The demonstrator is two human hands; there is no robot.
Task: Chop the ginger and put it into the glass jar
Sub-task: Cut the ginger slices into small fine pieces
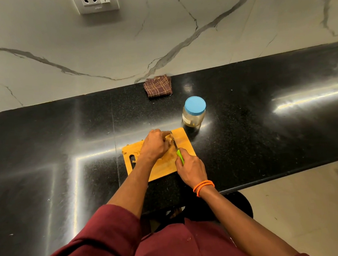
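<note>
A wooden cutting board lies on the black counter. My left hand holds a piece of ginger down on the board with curled fingers. My right hand grips the green handle of a knife; its blade runs up beside the ginger, against my left fingertips. Small ginger scraps lie on the board's left part. A glass jar with a blue lid on stands upright just beyond the board's far right corner.
A folded brown checked cloth lies at the back of the black counter by the marble wall. A wall socket is above. The counter's front edge runs to the right, with floor beyond it.
</note>
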